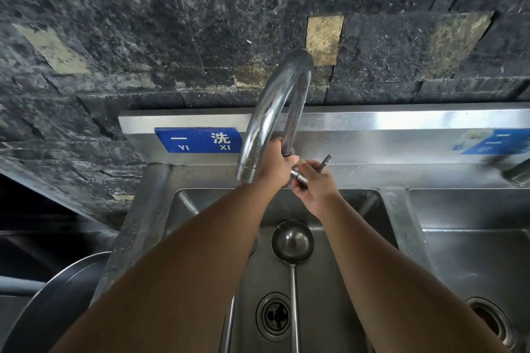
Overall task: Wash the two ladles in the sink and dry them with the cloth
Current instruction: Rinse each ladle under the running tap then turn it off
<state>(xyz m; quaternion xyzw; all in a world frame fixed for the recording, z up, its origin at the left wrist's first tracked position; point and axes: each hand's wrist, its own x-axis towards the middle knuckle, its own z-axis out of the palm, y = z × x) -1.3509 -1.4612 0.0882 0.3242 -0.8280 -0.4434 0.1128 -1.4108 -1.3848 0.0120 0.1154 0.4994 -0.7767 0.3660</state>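
The wall (143,23) is being seen as dark grey-black stone tiles, speckled all over with pale flecks and interrupted by tan, yellowish patches. The sink (134,232), the tap (266,112) and the ladle (292,241) are all being rendered in bare silver-grey steel, the tap being streaked with bright reflections, its lever (325,162) being shown duller and darker, and the drain (274,316) being ringed in black. Of the 2 signs, the left sign (198,139) is being displayed in solid blue with white characters, while the right sign (493,142) is being shown in blurred blue and white.
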